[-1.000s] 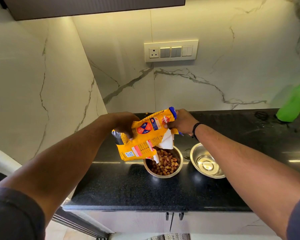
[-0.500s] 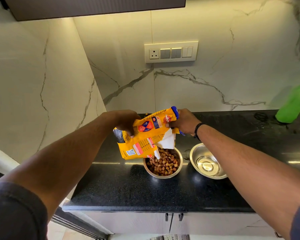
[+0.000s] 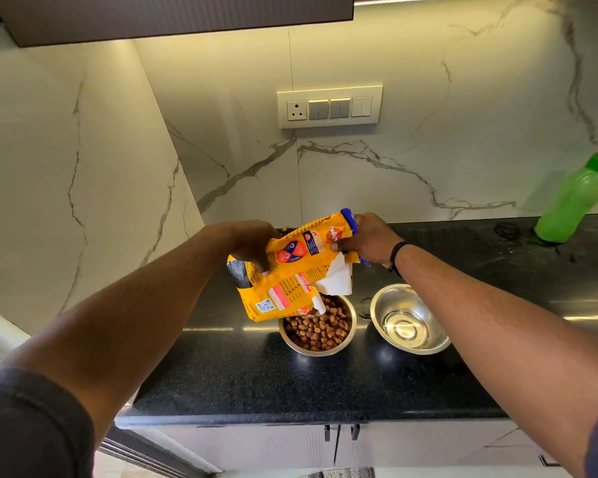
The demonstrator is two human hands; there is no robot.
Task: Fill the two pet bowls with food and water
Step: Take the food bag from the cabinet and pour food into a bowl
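Both hands hold a yellow pet food bag tilted over the left steel bowl, its torn mouth pointing down at the bowl. My left hand grips the bag's lower end from behind. My right hand pinches its raised blue-edged end. The left bowl holds a heap of brown kibble. To its right, the second steel bowl has a little clear water at the bottom. My right forearm passes over its right rim.
Both bowls sit on a black stone counter. A green water bottle with its cap on stands at the far right against the marble wall. A switch panel is on the wall, a dark cabinet above.
The bag has risen slightly above the kibble bowl and its mouth has drawn back a little. Both hands keep the same hold.
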